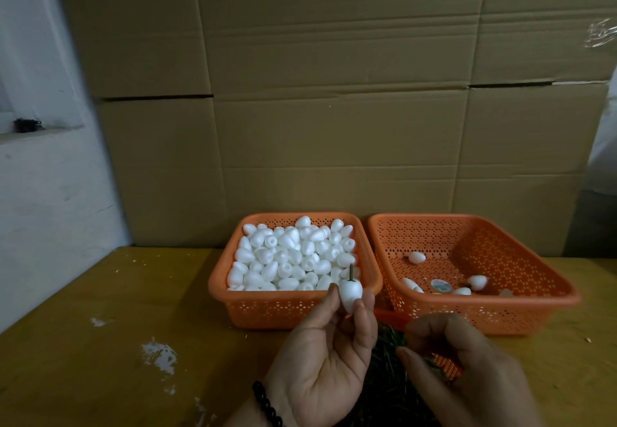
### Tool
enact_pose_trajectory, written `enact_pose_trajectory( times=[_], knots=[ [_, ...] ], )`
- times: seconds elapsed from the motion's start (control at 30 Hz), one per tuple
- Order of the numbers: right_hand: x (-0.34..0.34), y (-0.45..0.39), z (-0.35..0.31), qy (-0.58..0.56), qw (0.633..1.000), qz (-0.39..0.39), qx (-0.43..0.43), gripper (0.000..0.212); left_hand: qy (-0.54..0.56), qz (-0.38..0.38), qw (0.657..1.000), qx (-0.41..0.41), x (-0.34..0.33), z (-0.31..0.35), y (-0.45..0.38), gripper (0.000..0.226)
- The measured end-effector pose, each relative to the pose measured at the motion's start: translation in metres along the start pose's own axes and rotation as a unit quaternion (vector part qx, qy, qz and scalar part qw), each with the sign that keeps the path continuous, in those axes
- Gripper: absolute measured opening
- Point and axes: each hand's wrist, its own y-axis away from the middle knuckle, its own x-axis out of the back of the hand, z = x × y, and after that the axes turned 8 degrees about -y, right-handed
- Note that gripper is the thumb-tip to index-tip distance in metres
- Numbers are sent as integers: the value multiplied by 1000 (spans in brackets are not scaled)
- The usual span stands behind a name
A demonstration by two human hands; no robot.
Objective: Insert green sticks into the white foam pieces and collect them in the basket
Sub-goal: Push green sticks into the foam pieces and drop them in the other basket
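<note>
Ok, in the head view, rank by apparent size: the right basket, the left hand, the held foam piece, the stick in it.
1. Right basket, largest.
2. Left hand, though being nearer the camera enlarges it.
3. Held foam piece.
4. Stick, only a short end showing.

a wall of flattened brown corrugated cardboard sheets (334,92) stands upright behind the worn yellow wooden table (100,326), whose top carries chipped white paint patches (158,354) toward its left side. to the left a white plastered wall (40,176) has a ledge with a small black object (26,125) on it, too blurred to identify. crinkled clear plastic film (601,34) shows at the upper right edge.
</note>
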Motion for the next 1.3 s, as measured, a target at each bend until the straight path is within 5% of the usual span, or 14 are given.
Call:
enact_pose_trajectory(
  times=[0.37, 0.6, 0.8, 1.0, 1.13, 1.3],
  knots=[
    [0, 1, 0, 6, 1000, 10, -8, 48, -91, 18, 996, -20, 4, 0, -1, 54],
    [0, 1, -2, -11, 1000, 20, -18, 56, -169, -34, 983, -69, 3, -3, 1, 20],
    [3, -2, -5, -19, 1000, 0, 19, 83, -382, -20, 910, -159, 12, -9, -5, 32],
    [1, -5, -7, -3, 997, -21, 77, 41, -561, -37, 806, -185, 21, -17, -8, 30],
    [3, -6, -4, -6, 996, -41, 84, 29, -588, -10, 791, -169, 22, -17, -7, 44],
    [11, -14, -1, 52, 992, -90, 74, 40, -605, 36, 775, -180, 16, -16, -6, 60]
  ],
)
